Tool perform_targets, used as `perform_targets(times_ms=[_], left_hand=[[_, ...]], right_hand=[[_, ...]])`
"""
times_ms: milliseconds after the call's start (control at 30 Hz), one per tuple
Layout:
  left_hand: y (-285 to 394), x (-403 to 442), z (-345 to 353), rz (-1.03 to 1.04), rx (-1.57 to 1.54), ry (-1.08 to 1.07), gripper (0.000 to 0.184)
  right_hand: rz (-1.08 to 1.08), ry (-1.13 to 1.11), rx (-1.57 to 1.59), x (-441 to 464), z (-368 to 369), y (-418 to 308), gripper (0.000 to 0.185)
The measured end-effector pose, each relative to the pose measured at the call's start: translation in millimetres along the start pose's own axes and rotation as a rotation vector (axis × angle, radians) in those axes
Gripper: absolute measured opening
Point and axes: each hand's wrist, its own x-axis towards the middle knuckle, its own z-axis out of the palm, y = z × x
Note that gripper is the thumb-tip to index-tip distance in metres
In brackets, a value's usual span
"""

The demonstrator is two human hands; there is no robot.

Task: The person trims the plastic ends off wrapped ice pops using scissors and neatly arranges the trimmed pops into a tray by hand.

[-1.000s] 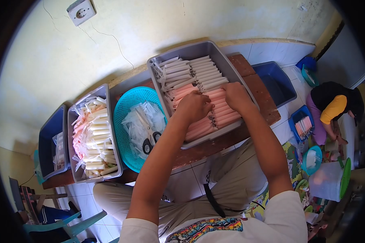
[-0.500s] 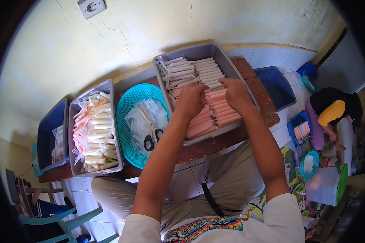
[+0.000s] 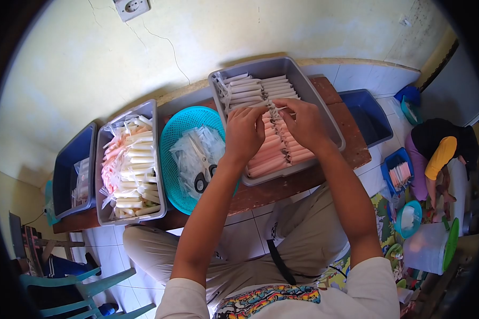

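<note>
Both my hands are over a grey tray (image 3: 339,139) packed with rows of plastic-wrapped, tube-shaped ice pops, whitish ones (image 3: 245,90) at the far end and pink ones (image 3: 271,154) nearer me. My left hand (image 3: 246,133) has its fingers bent together above the rows; what they grip is hidden. Close beside it, my right hand (image 3: 306,125) pinches thumb and forefinger around the pale tip of an ice pop. Left of this tray, a turquoise basket (image 3: 171,143) holds clear plastic bags (image 3: 183,159) and scissors (image 3: 201,165) with black handles.
Another grey tray (image 3: 101,175) holds loose cream and pink tubes; a dark blue tray (image 3: 64,181) stands farther left. All rest on a brown wooden bench (image 3: 351,133) along the wall. At right, a person (image 3: 436,149) bends over near a blue tray (image 3: 388,173) and a lidded bucket (image 3: 426,247).
My hands have drawn slightly closer together over the tray, and the left fingers are more bent. The whole view has shifted a little. At right, the other person's arms have moved.
</note>
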Motion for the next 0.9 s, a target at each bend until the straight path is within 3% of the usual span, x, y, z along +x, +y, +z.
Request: perform_targets(times_ms=[167,233,267,400,467,800,900], left_hand=[[-13,-16,-8,-0.033,0.143,-0.119,0.020],[-7,-22,-13,-0.068,0.180,-0.220,0.021],[-5,-25,-16,-0.105,0.216,-0.315,0.022],[0,-29,-21,-0.113,0.206,-0.349,0.020],[6,-29,-26,-0.168,0.322,-0.568,0.019],[5,-32,-19,-0.088,0.419,-0.540,0.010],[6,-28,-19,-0.148,0.533,-0.717,0.015]], right_hand=[[0.087,-0.199,-0.034,0,0,2,0.029],[0.118,-0.420,-0.082,-5,3,13,0.027],[0.120,-0.421,-0.077,-8,6,17,0.027],[0.118,-0.505,-0.178,-9,12,21,0.027],[0.126,-0.514,-0.199,-10,14,23,0.027],[0.097,-0.636,-0.299,-11,22,25,0.024],[0.084,-0.646,-0.351,-10,23,20,0.024]])
